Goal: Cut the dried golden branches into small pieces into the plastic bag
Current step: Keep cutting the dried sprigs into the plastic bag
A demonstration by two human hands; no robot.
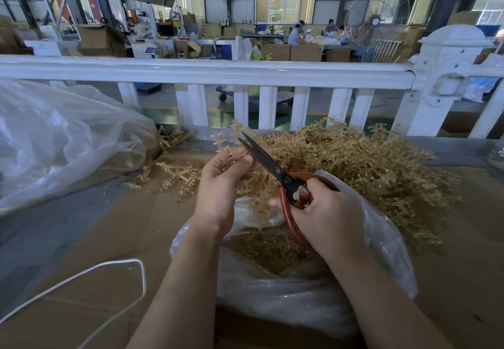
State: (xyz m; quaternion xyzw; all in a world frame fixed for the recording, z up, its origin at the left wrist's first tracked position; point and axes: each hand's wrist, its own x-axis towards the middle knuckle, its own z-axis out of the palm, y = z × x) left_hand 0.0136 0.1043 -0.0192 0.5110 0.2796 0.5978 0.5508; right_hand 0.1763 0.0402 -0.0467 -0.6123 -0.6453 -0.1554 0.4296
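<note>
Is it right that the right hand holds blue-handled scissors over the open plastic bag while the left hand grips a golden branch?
Not quite: the handles are red, not blue. The head view shows the right hand holding red-handled scissors over the open plastic bag, while the left hand grips a golden branch.
</note>
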